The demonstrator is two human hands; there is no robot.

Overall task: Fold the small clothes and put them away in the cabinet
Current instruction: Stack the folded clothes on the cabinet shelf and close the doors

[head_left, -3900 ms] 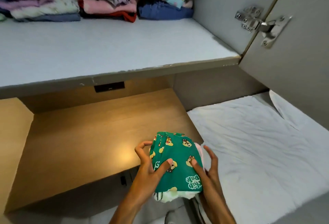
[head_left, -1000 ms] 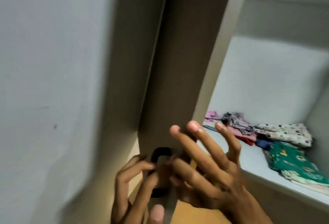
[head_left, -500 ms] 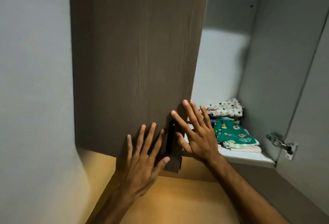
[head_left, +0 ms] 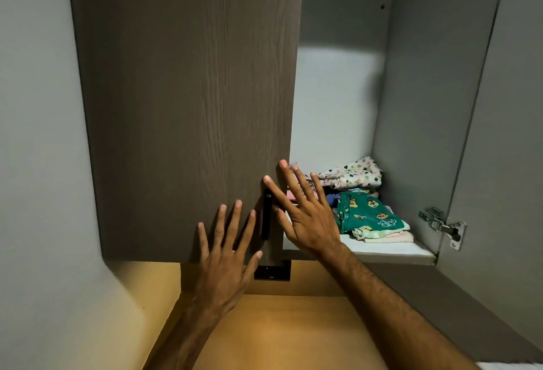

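Note:
A dark wood-grain cabinet door (head_left: 188,105) covers the left half of the cabinet. My left hand (head_left: 226,255) lies flat on its lower part with fingers spread. My right hand (head_left: 302,211) is spread open at the door's right edge, beside the black handle (head_left: 266,216). On the cabinet shelf (head_left: 390,252), a folded green cartoon-print garment (head_left: 367,215) tops a small pile. Behind it sits a white clover-print piece (head_left: 352,174) on another stack. My right hand hides part of the stacks further left.
The right cabinet door (head_left: 505,134) stands open with a metal hinge (head_left: 440,222). A lit wooden surface (head_left: 279,331) lies below the cabinet. A grey wall (head_left: 38,134) is at the left.
The green garment left my hands and now lies on the shelf. The left door has swung across the opening, and both hands rest spread on it, barely moved in the last half second.

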